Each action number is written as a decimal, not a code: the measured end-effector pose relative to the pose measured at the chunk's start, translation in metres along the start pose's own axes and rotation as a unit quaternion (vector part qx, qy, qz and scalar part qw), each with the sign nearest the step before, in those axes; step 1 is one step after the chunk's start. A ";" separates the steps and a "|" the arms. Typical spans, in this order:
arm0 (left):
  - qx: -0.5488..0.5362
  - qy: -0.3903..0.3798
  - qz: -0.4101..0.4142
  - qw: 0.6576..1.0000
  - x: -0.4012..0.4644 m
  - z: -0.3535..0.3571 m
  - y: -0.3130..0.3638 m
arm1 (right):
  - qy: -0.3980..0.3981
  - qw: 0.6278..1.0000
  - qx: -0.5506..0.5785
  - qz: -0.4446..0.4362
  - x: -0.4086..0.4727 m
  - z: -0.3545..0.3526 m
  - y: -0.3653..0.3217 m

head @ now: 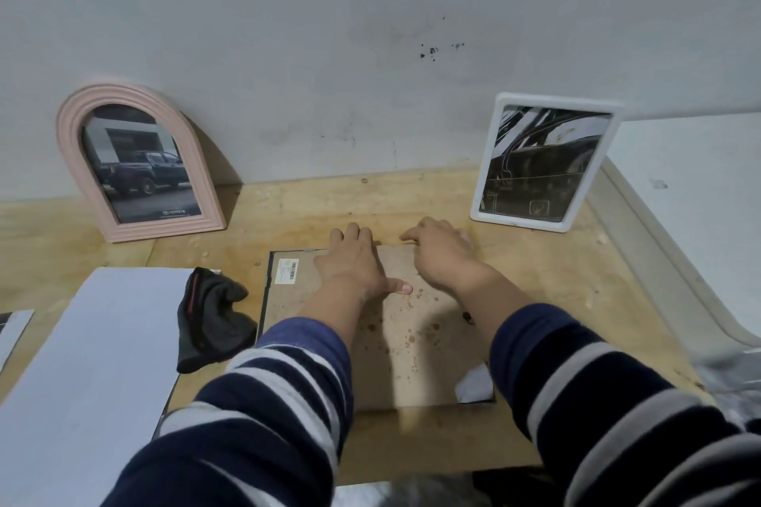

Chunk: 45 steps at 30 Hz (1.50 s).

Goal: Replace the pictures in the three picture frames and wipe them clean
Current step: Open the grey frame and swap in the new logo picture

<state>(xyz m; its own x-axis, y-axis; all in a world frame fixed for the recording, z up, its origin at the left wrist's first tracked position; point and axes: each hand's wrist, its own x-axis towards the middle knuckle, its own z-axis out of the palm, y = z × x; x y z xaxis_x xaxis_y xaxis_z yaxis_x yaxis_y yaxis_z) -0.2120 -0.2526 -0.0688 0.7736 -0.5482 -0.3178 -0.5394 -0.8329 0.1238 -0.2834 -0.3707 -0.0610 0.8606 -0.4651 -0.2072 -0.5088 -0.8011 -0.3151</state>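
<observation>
Here there are three picture frames on the wooden worktop (pixel 535 259). One flat frame (pixel 412 342) lies face down in the middle, so its brown spotted back shows, with one white sticker (pixel 287 270) near its far left corner. Two hands rest on its far edge. The left hand (pixel 354 263) lies flat on the back with its fingers over the edge and its thumb stuck out to the side. The right hand (pixel 442 249) sits just beside it, fingers bent down at the same edge; I cannot tell if it pinches anything. Both arms wear striped sleeves. One pink arched frame (pixel 136 161) stands at the back left, leaning on the wall, with a picture of a dark truck. One white frame (pixel 543 161) stands at the back right with a dark picture. One dark cloth (pixel 210 321) lies crumpled just left of the flat frame. One big white sheet (pixel 90 362) lies left of the cloth.
</observation>
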 end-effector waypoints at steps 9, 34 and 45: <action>-0.007 0.006 -0.001 1.000 -0.010 -0.013 -0.001 | -0.038 0.999 0.002 0.038 0.008 -0.005 -0.022; 0.001 0.072 -0.012 0.997 -0.039 0.022 -0.092 | -0.075 0.995 -0.047 0.051 -0.001 -0.002 -0.036; -0.049 -0.087 -0.027 0.995 -0.016 0.009 -0.083 | -0.128 0.986 -0.074 0.078 0.013 0.002 -0.042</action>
<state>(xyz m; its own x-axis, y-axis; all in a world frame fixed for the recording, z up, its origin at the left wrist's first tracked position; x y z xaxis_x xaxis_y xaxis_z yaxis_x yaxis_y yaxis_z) -0.1826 -0.1742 -0.0830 0.7267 -0.4890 -0.4824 -0.4573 -0.8684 0.1915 -0.2514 -0.3425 -0.0526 0.7299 -0.4920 -0.4746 -0.6099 -0.7823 -0.1270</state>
